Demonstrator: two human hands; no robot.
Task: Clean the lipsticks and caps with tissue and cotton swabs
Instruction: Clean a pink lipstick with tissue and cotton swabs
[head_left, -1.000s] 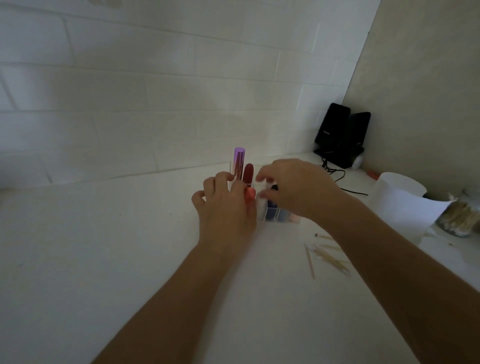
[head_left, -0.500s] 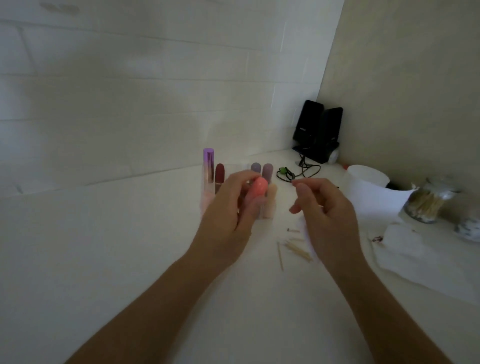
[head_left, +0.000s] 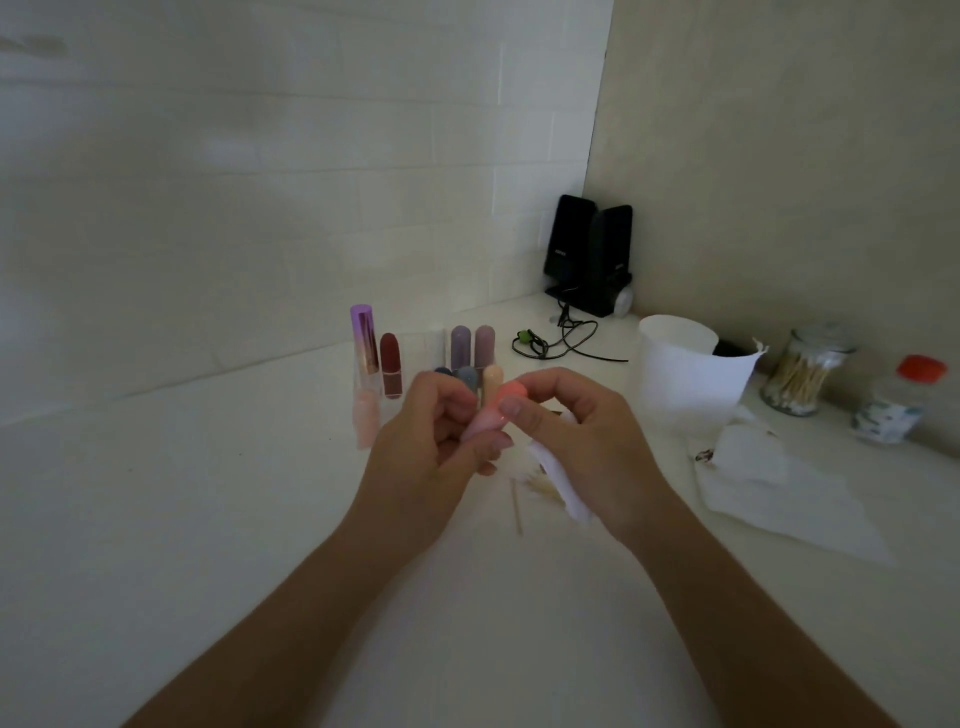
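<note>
In the head view, your left hand (head_left: 426, 447) grips the pink lipstick (head_left: 485, 423) in mid-air above the surface (head_left: 208, 519), in front of the other lipsticks (head_left: 389, 364) standing near the wall. Your right hand (head_left: 592, 441) pinches its glossy coral end between thumb and forefinger, while the lower fingers curl round a soft, crumpled tissue (head_left: 566, 491). You look ready to uncap it: pull straight, then wipe the smooth rounded tube. Thin wooden swabs (head_left: 540, 486) lie below.
</note>
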